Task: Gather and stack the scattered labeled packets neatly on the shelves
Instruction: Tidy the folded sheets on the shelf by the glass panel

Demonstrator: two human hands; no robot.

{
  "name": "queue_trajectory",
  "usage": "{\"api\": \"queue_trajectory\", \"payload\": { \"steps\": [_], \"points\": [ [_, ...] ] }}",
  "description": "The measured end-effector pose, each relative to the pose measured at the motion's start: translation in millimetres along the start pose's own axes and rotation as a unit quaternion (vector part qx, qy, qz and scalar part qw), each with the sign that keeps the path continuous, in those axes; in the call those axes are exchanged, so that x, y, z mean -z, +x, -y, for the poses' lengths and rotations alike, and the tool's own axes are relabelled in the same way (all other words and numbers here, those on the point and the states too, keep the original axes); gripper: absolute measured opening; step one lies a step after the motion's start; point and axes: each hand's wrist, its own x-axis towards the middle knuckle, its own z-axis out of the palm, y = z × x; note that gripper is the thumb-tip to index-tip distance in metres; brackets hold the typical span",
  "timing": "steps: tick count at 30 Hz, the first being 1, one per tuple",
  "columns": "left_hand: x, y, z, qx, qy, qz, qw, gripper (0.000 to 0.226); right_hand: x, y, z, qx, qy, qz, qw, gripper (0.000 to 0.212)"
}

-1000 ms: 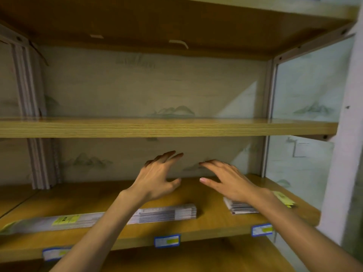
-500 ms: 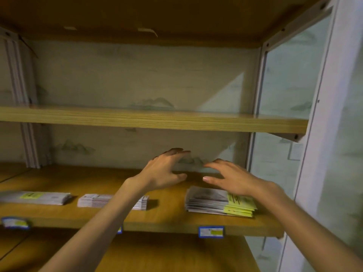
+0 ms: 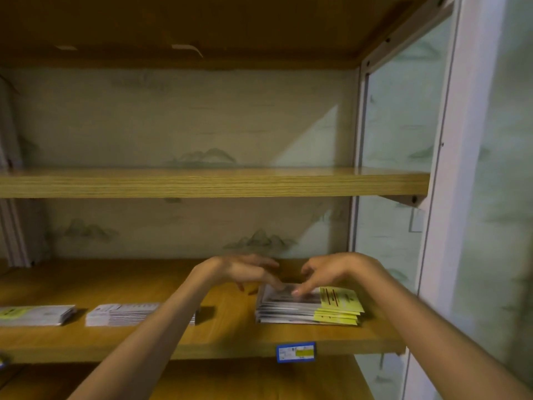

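This looks like a shop or stockroom — open wooden shelves (image 3: 213, 184) on pale metal uprights (image 3: 357, 157), standing against wallpaper printed with faint mountains (image 3: 202, 157). A blue-bordered price label (image 3: 296, 351) is stuck to the front edge of the lower shelf, and flat packets with yellow labels (image 3: 310, 308) lie in stacks along it — stock laid out by kind.

Three stacks of packets lie in a row on the lower shelf (image 3: 230, 336): the left stack (image 3: 37, 314) at the far left, the middle stack (image 3: 124, 314) just beside it (partly behind the left forearm), the right stack (image 3: 308, 308) well apart, near the shelf's right end. A shelf tag (image 3: 295, 352) sits on the front edge below the right stack. The upper shelf (image 3: 202, 184) runs above.
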Motion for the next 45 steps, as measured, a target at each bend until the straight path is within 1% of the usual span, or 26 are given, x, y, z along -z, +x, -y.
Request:
{"api": "queue_trajectory", "payload": {
  "steps": [2,4,6,7,8,10,13,15,19,21,25,27,32,38,40,42,44,45],
  "points": [
    [-1.8,10.1,1.9,0.013,-0.039,0.022,0.999,0.079,0.5,5.2,-3.7,-0.006,-0.019,0.017,1.000,0.099],
    [-2.9,17.4,2.2,0.032,-0.038,0.039,0.998,0.078,-1.3,8.6,-6.2,0.000,-0.026,0.028,0.999,0.098],
    [-3.4,22.7,1.8,0.050,-0.022,0.054,0.997,0.074,-4.3,10.9,-8.4,0.004,-0.020,0.027,0.999,0.102],
    [-3.7,24.7,1.8,0.055,-0.019,0.063,0.996,0.068,-5.0,12.7,-8.9,0.003,-0.016,0.025,1.000,0.098],
    [-4.0,26.4,1.9,0.057,-0.025,0.071,0.995,0.064,-5.3,14.4,-8.7,0.000,-0.011,0.023,1.000,0.090],
    [-4.8,30.1,3.9,0.064,-0.047,0.086,0.993,0.063,-6.2,20.5,-11.0,-0.007,0.005,0.025,1.000,0.077],
    [-6.9,31.6,4.5,0.087,-0.072,0.099,0.989,0.066,-5.6,23.1,-9.2,-0.013,0.012,0.042,0.999,0.074],
    [-7.1,32.9,3.9,0.093,-0.069,0.105,0.988,0.062,-5.1,24.8,-7.0,-0.011,0.009,0.041,0.999,0.074],
    [-7.2,37.7,3.1,0.106,-0.065,0.118,0.985,0.062,-5.3,26.5,-5.5,-0.006,0.009,0.060,0.998,0.066],
    [-7.7,40.0,3.1,0.112,-0.067,0.121,0.984,0.061,-5.5,25.9,-4.7,-0.008,0.013,0.067,0.998,0.067],
    [-8.7,41.2,4.0,0.111,-0.065,0.126,0.984,0.054,-5.4,24.2,-3.2,-0.010,0.003,0.045,0.999,0.083],
    [-8.4,40.4,3.3,0.106,-0.066,0.132,0.983,0.055,-4.9,24.8,-3.3,-0.011,-0.004,0.055,0.998,0.085],
    [-9.5,40.2,1.3,0.100,-0.061,0.128,0.985,0.060,-1.3,22.2,1.4,-0.019,-0.009,0.082,0.996,0.077],
    [-10.5,36.1,3.6,0.092,-0.057,0.145,0.984,0.049,-1.8,16.9,3.2,-0.015,0.003,0.101,0.995,0.067],
    [-11.3,32.8,3.0,0.076,-0.042,0.143,0.986,0.054,-1.4,13.2,5.1,-0.005,0.000,0.092,0.996,0.068],
    [-12.4,28.6,2.6,0.059,-0.034,0.124,0.990,0.062,-1.6,8.3,6.7,0.000,0.000,0.051,0.999,0.075],
    [-13.0,24.4,3.1,0.033,-0.036,0.081,0.996,0.060,-3.3,3.1,7.4,0.017,0.000,0.002,1.000,0.080],
    [-13.3,21.4,3.0,0.021,-0.033,0.046,0.998,0.061,-4.6,0.8,7.7,0.028,0.005,-0.017,0.999,0.078]
  ]
}}
